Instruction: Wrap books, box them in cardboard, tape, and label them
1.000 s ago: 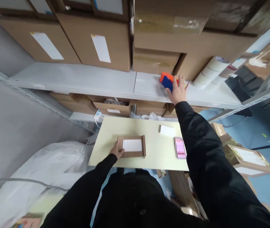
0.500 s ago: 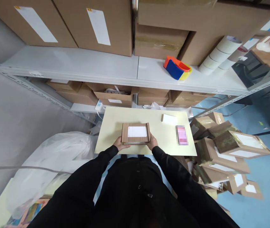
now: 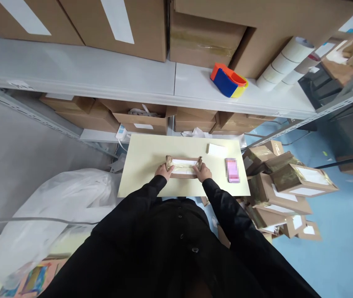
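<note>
Both my hands grip a small cardboard box (image 3: 184, 175) over the pale yellow table. A white label and shiny clear tape show on its upward side. My left hand (image 3: 164, 170) is closed around its left end, thumb on the taped face. At the opposite end, my right hand (image 3: 203, 171) holds it the same way. Behind the box to the right lies a small white box or stack (image 3: 216, 150). A pink phone-shaped object (image 3: 232, 170), blurred out, rests on the tabletop (image 3: 142, 157) right of my right hand.
Taped cardboard boxes (image 3: 288, 198) are piled on the floor at right. A metal shelf (image 3: 102, 78) spans the back, carrying large cartons, white rolls (image 3: 284, 62) and an orange, blue and yellow tape dispenser (image 3: 229, 80). White plastic sheeting (image 3: 64, 203) bulges at left.
The box has been turned, and a narrower, taped side with a label now faces up. My hands have shifted from its lower corners to its ends. The view has moved slightly.
</note>
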The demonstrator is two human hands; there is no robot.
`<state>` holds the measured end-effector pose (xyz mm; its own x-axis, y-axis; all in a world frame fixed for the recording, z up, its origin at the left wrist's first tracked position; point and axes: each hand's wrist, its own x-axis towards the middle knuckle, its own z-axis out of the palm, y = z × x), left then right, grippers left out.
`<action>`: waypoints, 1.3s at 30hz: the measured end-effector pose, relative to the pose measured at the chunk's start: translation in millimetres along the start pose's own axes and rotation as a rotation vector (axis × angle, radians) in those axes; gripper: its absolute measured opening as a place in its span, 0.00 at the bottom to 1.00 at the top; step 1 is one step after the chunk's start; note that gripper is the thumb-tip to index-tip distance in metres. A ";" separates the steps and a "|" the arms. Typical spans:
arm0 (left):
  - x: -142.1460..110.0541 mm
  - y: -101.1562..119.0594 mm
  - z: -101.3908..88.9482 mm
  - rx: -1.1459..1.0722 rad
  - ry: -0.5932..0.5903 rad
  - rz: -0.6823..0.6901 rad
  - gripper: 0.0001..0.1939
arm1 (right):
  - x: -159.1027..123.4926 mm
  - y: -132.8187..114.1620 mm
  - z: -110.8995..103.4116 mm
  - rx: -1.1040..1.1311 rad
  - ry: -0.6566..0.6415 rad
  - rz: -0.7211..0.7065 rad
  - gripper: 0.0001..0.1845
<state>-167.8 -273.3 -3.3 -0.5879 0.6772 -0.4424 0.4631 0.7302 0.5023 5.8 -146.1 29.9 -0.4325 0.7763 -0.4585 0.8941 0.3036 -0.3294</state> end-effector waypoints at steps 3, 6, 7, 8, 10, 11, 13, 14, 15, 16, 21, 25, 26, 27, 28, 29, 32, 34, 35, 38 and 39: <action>-6.3 10.6 5.9 0.064 0.206 0.087 0.39 | 5.3 3.9 9.3 0.127 0.090 -0.011 0.32; -14.5 22.0 8.4 0.253 0.204 0.326 0.41 | 7.4 5.3 15.1 0.163 0.123 -0.129 0.41; -16.1 24.9 9.6 0.310 0.153 0.380 0.41 | 7.2 5.3 17.3 0.160 0.101 -0.163 0.43; -16.8 27.1 11.0 0.355 0.110 0.408 0.41 | 6.8 5.3 19.7 0.157 0.071 -0.189 0.45; -16.6 29.2 13.8 0.415 0.068 0.397 0.42 | 6.8 6.9 23.8 0.177 0.017 -0.234 0.48; -16.1 29.4 14.8 0.437 0.064 0.375 0.42 | 8.1 9.3 24.6 0.205 0.000 -0.260 0.49; -15.4 30.3 14.6 0.476 0.059 0.337 0.44 | 15.8 19.2 21.1 0.277 -0.007 -0.305 0.48; -15.0 32.4 13.1 0.492 0.053 0.326 0.44 | 22.8 27.1 16.2 0.302 0.011 -0.315 0.47; -14.2 36.4 10.7 0.506 0.047 0.320 0.45 | 32.3 37.0 9.4 0.307 0.045 -0.307 0.45; -12.3 42.8 7.6 0.515 0.043 0.320 0.46 | 44.0 48.5 0.9 0.287 0.091 -0.280 0.43; 27.4 109.9 0.7 0.453 -0.001 0.387 0.43 | 117.4 110.0 -40.2 -0.028 0.163 -0.134 0.34; 82.3 168.1 24.8 0.311 -0.166 0.342 0.36 | 154.8 134.4 -42.2 -0.134 0.030 -0.156 0.31; 93.7 177.8 33.3 0.285 -0.212 0.312 0.34 | 158.1 137.0 -39.2 -0.140 0.012 -0.172 0.31; 103.2 185.4 41.6 0.263 -0.251 0.285 0.33 | 159.3 139.0 -35.8 -0.144 0.005 -0.195 0.30; 110.7 190.9 49.3 0.247 -0.280 0.266 0.32 | 158.7 140.9 -32.6 -0.149 0.007 -0.224 0.29; 116.3 194.8 56.0 0.235 -0.300 0.256 0.31 | 156.7 143.0 -29.9 -0.157 0.011 -0.254 0.29; 124.9 200.0 69.5 0.206 -0.339 0.239 0.29 | 146.4 150.8 -26.8 -0.206 0.001 -0.342 0.27; 127.5 201.0 74.2 0.171 -0.360 0.216 0.28 | 139.6 155.6 -28.8 -0.252 0.016 -0.400 0.26; 128.8 201.5 75.8 0.136 -0.371 0.206 0.27 | 137.1 157.1 -30.6 -0.272 0.041 -0.424 0.26; 133.1 204.1 78.7 -0.039 -0.401 0.201 0.25 | 134.7 156.9 -38.1 -0.288 0.180 -0.456 0.23; 134.8 205.7 79.0 -0.104 -0.403 0.197 0.25 | 135.7 155.2 -41.0 -0.278 0.238 -0.452 0.21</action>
<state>-99.4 -24.7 -18.3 -0.1813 0.7984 -0.5741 0.4589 0.5850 0.6687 90.7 29.0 -49.6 -0.7689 0.6291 -0.1140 0.6378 0.7424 -0.2052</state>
